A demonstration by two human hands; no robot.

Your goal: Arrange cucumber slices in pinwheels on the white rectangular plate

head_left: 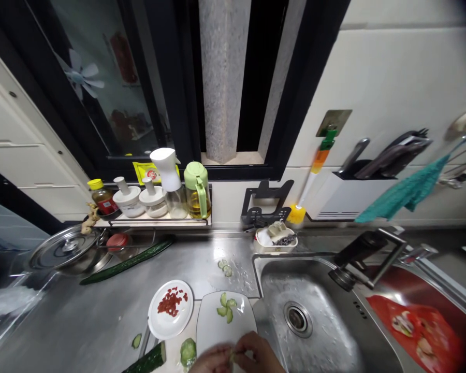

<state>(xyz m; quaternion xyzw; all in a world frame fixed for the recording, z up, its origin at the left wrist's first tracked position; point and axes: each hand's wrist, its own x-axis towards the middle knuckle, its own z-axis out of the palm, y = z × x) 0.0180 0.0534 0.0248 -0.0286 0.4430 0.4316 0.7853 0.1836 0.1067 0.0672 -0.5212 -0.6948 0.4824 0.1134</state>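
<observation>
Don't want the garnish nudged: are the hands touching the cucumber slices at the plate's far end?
Apart. The head view shows bare white plate between the cucumber slices and the left hand and right hand.

We see bare counter (73,321) open across the lower left, fenced above by the long cucumber (128,263) and pot lid (64,248). The round dish (157,326) and white plate (221,331) crowd bottom centre; rightward the sink basin (322,331) lies open under the tap (363,254).

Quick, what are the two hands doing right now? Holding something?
Left hand: fingers closed, pinching a small cucumber piece.
Right hand: fingers closed on the same cucumber piece.
</observation>
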